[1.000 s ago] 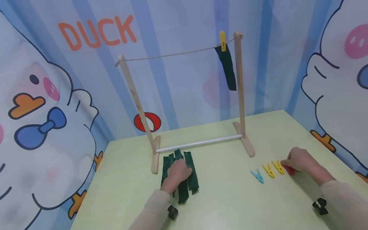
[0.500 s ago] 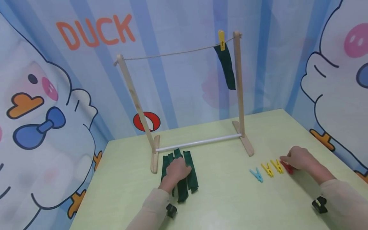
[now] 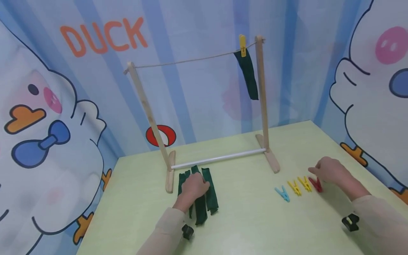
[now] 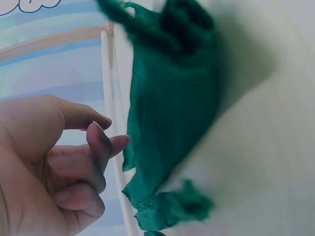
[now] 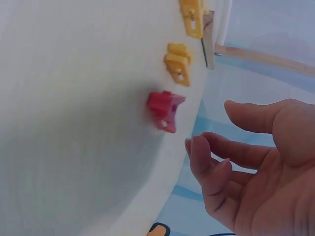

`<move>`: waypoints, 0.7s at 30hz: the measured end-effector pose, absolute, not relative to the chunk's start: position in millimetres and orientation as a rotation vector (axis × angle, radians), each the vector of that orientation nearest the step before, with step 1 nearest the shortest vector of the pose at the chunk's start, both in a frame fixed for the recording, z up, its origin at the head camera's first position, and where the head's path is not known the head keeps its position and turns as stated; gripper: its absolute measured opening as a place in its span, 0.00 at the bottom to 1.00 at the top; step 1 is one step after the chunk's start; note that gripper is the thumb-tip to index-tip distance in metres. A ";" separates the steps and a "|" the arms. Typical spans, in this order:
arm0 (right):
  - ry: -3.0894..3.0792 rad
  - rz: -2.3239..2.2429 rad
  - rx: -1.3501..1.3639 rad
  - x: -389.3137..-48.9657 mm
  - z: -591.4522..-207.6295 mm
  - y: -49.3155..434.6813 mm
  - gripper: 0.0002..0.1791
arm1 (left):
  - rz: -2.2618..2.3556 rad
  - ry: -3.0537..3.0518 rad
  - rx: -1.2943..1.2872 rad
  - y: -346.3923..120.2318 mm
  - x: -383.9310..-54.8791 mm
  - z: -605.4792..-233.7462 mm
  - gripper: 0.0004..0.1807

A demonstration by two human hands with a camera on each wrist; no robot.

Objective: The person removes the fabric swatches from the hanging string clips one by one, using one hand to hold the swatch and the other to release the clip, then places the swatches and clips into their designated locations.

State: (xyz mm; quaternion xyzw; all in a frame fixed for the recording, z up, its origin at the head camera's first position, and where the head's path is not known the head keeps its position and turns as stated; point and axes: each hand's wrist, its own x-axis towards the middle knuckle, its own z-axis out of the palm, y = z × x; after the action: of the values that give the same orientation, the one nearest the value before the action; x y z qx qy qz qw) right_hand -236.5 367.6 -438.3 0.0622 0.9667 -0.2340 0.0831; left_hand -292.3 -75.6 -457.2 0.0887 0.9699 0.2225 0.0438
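Observation:
My left hand (image 3: pixel 193 186) hovers over several dark green cloth strips (image 3: pixel 211 198) laid side by side. The left wrist view has its fingers loosely bent, nothing between them, a fingertip right at the green cloth's (image 4: pixel 167 103) edge. On the other side, my right hand (image 3: pixel 331 171) is beside a red clothespin (image 3: pixel 315 185). In the right wrist view its thumb stands apart from the bent fingers, and the red clothespin (image 5: pixel 165 109) lies on the table in front of them. Two yellow clothespins (image 3: pixel 294 188) and a light blue one (image 3: pixel 282 193) continue the row leftward.
Behind the strips stands a wooden frame (image 3: pixel 263 95) with a white bottom rod (image 3: pixel 220 158) and a string (image 3: pixel 185 61) across its top. One green strip (image 3: pixel 248 76) hangs there from a yellow clothespin (image 3: pixel 243 46). A duck-print curtain (image 3: pixel 197 106) surrounds the table (image 3: pixel 242 212).
My right hand has come away from the red clothespin, rising slightly and leaving it fully in sight. The left hand stays over the strips. The head view has shifted slightly.

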 end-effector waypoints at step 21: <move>3.082 -0.878 -0.009 -252.6 -388.4 334.9 0.26 | 0.947 3.088 0.584 -57.3 -307.4 -420.2 0.10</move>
State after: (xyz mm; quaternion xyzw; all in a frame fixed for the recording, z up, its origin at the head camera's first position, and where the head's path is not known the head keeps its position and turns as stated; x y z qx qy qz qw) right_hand -252.6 334.9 -388.4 -0.0027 0.9612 -0.2739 -0.0316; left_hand -307.4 -57.3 -420.2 0.1774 0.9385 0.2877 -0.0704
